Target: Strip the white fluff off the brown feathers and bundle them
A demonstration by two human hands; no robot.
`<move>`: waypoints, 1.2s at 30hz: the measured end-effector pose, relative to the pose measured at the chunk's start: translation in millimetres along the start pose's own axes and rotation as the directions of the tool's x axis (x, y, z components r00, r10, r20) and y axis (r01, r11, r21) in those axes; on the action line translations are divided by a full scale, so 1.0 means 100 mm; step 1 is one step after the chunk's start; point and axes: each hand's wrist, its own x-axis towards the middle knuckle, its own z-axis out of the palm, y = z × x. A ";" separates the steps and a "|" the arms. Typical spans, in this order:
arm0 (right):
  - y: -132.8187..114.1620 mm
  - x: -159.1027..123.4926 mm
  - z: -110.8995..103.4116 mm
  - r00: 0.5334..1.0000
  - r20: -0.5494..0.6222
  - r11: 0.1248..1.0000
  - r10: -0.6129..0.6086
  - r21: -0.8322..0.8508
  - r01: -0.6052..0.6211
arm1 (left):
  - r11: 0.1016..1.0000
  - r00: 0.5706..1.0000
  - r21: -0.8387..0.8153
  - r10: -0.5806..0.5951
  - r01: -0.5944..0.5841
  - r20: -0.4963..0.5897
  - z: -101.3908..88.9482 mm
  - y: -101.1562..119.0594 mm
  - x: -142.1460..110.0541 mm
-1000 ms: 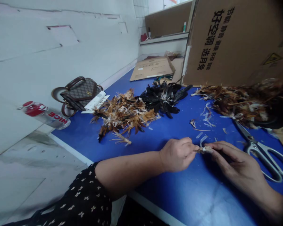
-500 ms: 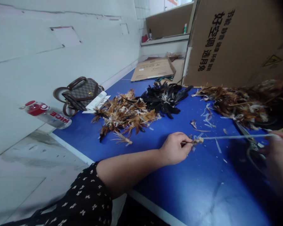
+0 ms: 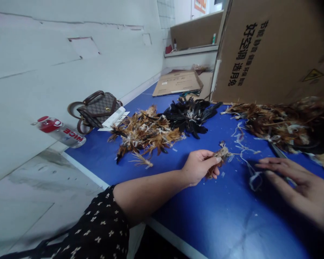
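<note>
My left hand (image 3: 198,167) pinches a small bundle of brown feathers (image 3: 218,158) just above the blue table (image 3: 199,223). My right hand (image 3: 299,187) hovers low over the table at the right with its fingers spread, and a thin white strip (image 3: 252,176) curls near its fingertips. Whether the fingers touch that strip is unclear. A pile of brown and orange feathers (image 3: 143,135) lies beyond my left hand. Behind that pile sits a heap of black feathers (image 3: 189,115).
A long heap of brown feathers (image 3: 280,122) lies at the right below a big cardboard box (image 3: 272,50). A patterned handbag (image 3: 95,109) and a lying plastic bottle (image 3: 61,131) sit at the table's left edge. Flat cardboard (image 3: 176,82) lies far back. White scraps (image 3: 240,140) litter the middle.
My right hand pulled a long white strip out of the bundle toward the right, then came back low over the table. My left hand turned palm up with the feathers.
</note>
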 end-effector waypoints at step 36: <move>-0.88 -0.12 0.38 0.927 0.290 0.809 0.237 0.469 -0.354 | 0.989 0.991 0.069 0.123 -0.127 0.059 0.16 -0.22 -0.15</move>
